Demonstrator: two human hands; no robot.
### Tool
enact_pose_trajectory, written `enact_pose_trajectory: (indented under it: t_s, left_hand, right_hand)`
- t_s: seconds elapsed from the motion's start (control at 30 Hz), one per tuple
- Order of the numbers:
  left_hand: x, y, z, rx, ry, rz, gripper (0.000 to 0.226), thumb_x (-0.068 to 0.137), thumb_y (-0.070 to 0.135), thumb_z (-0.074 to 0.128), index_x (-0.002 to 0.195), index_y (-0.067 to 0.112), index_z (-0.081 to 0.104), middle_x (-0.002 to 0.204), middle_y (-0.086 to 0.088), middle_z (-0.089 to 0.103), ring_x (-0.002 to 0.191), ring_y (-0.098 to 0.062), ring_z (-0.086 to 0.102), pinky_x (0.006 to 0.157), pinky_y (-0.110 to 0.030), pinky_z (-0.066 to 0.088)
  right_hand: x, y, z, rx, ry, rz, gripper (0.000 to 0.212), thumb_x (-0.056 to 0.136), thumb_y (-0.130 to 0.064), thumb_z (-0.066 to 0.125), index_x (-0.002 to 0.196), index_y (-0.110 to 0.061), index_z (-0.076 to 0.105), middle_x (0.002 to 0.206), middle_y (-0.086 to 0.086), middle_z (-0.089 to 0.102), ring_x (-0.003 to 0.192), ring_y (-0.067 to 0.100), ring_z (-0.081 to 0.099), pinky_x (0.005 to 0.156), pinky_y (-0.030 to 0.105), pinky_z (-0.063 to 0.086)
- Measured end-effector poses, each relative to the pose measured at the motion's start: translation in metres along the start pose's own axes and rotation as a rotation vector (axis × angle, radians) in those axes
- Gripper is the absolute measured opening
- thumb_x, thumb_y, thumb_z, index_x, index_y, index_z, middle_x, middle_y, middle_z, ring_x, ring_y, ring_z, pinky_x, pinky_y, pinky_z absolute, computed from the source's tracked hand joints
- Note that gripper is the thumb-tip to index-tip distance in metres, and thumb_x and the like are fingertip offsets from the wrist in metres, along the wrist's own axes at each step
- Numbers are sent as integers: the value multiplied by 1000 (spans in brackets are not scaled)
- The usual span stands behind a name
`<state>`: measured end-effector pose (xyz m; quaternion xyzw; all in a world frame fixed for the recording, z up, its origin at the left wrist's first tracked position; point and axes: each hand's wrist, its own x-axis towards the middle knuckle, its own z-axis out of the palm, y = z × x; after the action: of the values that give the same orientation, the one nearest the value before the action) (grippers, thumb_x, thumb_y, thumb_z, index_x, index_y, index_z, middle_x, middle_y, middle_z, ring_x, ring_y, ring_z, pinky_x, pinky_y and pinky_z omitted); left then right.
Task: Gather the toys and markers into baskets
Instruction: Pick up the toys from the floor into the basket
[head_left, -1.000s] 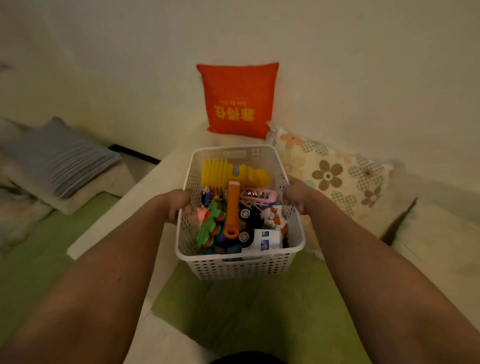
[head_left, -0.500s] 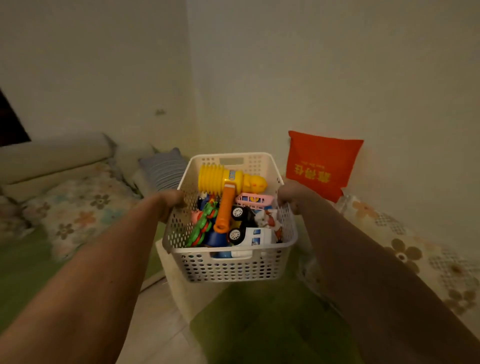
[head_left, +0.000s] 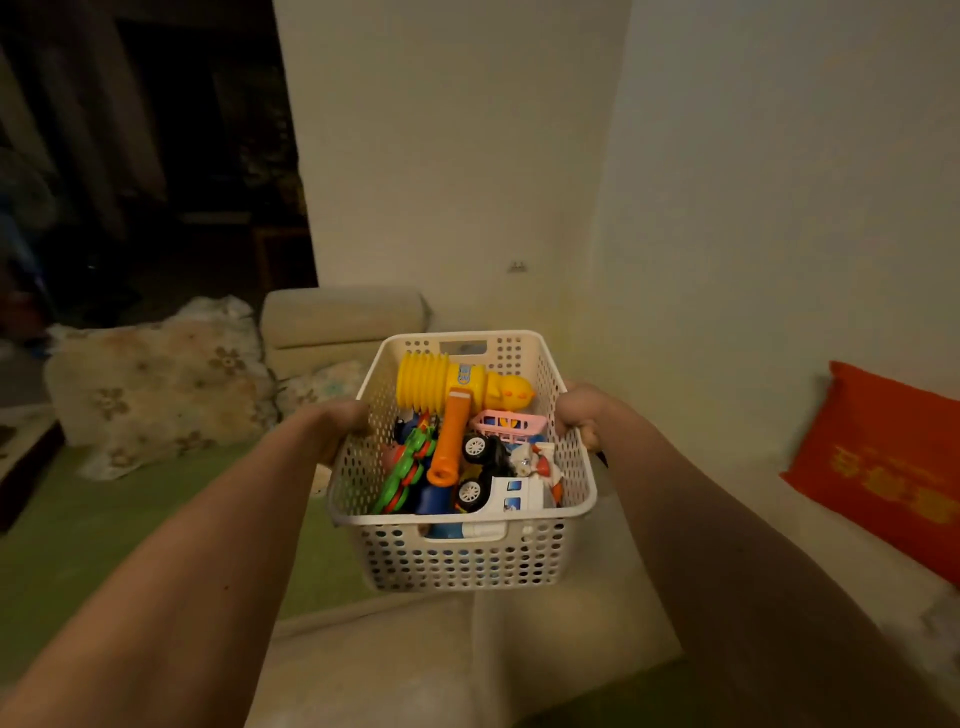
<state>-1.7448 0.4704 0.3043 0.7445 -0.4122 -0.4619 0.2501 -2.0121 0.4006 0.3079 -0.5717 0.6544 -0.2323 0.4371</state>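
both hands on the loaded toy basket, turning left with it

left hand (head_left: 337, 431) and right hand (head_left: 579, 415) each grip a side rim of the white perforated basket (head_left: 467, 561), held up out front with a yellow toy hammer (head_left: 462, 382) and a toy car (head_left: 480, 457) heaped inside. since a second ago the red cushion (head_left: 883, 467) has slid far right and a dark doorway (head_left: 156, 156) has appeared on the left. looks like carry-off now. cream sofa arm (head_left: 467, 649) below, wall close ahead, more room to the left.

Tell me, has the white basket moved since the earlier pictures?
Yes. The basket went left: the red cushion, once behind it, now lies far right.
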Motion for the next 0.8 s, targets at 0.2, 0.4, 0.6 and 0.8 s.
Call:
enact_pose_trajectory:
  t_s: [0.2, 0.4, 0.6, 0.8]
  left_hand:
    - [41, -30, -106, -107, 134, -53, 36, 98, 3, 27, 131, -4, 40, 95, -20, 55, 109, -40, 54, 96, -51, 39]
    - [51, -76, -200, -237, 350, -154, 31, 99, 0, 30, 127, -4, 42, 103, -23, 54, 119, -40, 50, 99, -51, 38]
    - [45, -126, -275, -281, 496, -300, 33, 99, 7, 36, 132, 1, 40, 119, -23, 58, 120, -39, 51, 85, -47, 44]
    - [52, -181, -353, -401, 623, -429, 39, 98, 9, 36, 136, 0, 38, 116, -22, 56, 118, -40, 53, 94, -52, 46]
  right_hand:
    - [68, -92, 103, -88, -157, -169, 61, 78, 23, 43, 131, -7, 50, 122, 18, 56, 118, 35, 52, 98, 51, 49]
    - [114, -171, 210, -152, -311, -201, 53, 75, 19, 50, 121, -9, 54, 124, 17, 58, 124, 35, 51, 98, 54, 49]
    - [118, -237, 311, -169, -474, -260, 61, 80, 20, 46, 135, -6, 47, 128, 18, 55, 125, 36, 50, 100, 51, 47]
    - [141, -307, 430, -260, -657, -401, 78, 72, 23, 47, 141, -15, 43, 133, 17, 52, 128, 37, 46, 97, 55, 49]
